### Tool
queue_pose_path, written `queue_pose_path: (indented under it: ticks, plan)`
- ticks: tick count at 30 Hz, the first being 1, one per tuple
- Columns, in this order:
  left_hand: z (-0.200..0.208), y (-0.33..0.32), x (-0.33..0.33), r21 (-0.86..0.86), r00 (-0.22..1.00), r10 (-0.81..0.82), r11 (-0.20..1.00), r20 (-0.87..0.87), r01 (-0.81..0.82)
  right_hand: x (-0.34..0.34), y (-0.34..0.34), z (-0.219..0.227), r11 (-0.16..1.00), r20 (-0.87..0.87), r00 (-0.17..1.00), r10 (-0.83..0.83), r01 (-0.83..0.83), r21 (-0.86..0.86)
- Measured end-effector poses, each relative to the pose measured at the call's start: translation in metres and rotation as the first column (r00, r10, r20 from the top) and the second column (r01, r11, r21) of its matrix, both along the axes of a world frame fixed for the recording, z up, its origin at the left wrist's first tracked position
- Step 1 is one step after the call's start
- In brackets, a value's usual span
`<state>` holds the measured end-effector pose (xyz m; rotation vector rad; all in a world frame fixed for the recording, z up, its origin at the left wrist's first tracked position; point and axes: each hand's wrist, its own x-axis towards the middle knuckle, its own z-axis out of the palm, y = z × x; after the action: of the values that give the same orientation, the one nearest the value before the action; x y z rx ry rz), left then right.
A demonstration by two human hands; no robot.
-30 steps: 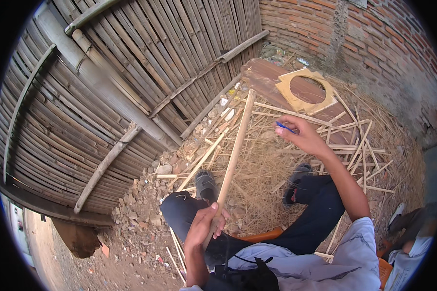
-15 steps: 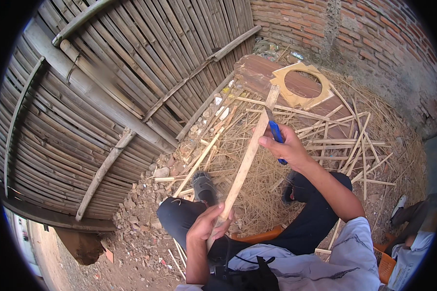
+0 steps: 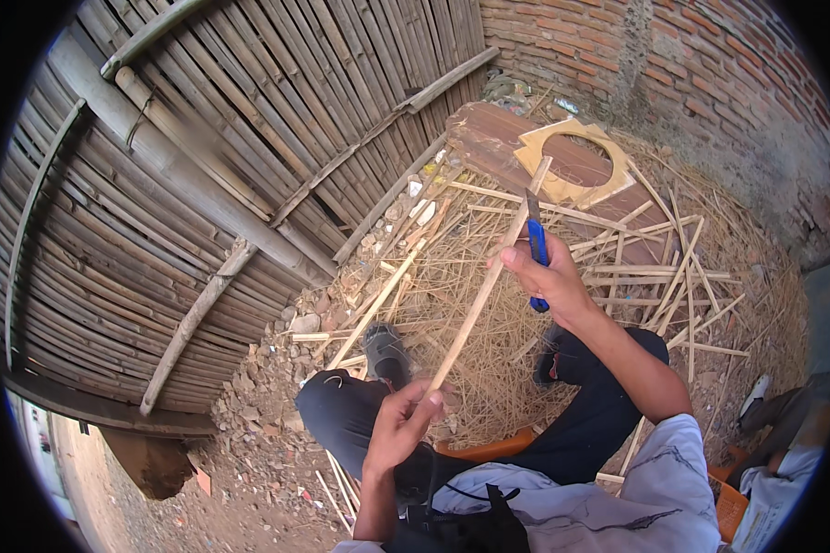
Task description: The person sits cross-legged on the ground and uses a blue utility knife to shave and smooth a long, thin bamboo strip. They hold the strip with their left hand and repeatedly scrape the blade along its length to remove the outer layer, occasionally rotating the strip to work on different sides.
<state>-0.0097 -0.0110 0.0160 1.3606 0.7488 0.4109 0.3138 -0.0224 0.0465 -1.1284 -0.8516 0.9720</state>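
Observation:
A long, pale bamboo strip (image 3: 475, 309) slants up and away between my two hands, its narrow side showing. My left hand (image 3: 402, 424) grips its near end, fingers closed round it. Farther along, my right hand (image 3: 555, 281) is closed on a blue utility knife (image 3: 537, 249). The knife's blade points away and lies against or very close to the strip's right side; contact is hard to tell. My right thumb and fingertips also rest at the strip. Part of the knife's handle is hidden by my fingers.
Loose bamboo strips (image 3: 678, 286) and shavings (image 3: 489, 369) cover the ground around my feet. Beyond lies a brown board (image 3: 489, 138) with a cardboard piece (image 3: 537, 158) that has a round hole. A bamboo wall (image 3: 277, 111) and a brick wall (image 3: 563, 46) stand behind. Another person sits at right.
The strip has turned, from its broad face to a narrower side, and its far end has shifted right. My left hand has moved slightly up; the knife now stands more upright.

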Motion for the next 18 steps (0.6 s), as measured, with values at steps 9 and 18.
queue_pose_path:
  ticks: [9, 18]
  plan:
    - [0.003, -0.003, 0.005, -0.021, 0.997, 0.013, 1.000, -0.078, -0.015, 0.002, -0.004, 0.006, 0.994, -0.074, 0.994, -0.083, 0.077, -0.077]
    - [-0.030, 0.000, -0.015, 0.210, 0.997, -0.079, 0.975, -0.008, 0.079, 0.018, -0.004, 0.011, 0.971, -0.133, 0.963, -0.234, 0.225, -0.077]
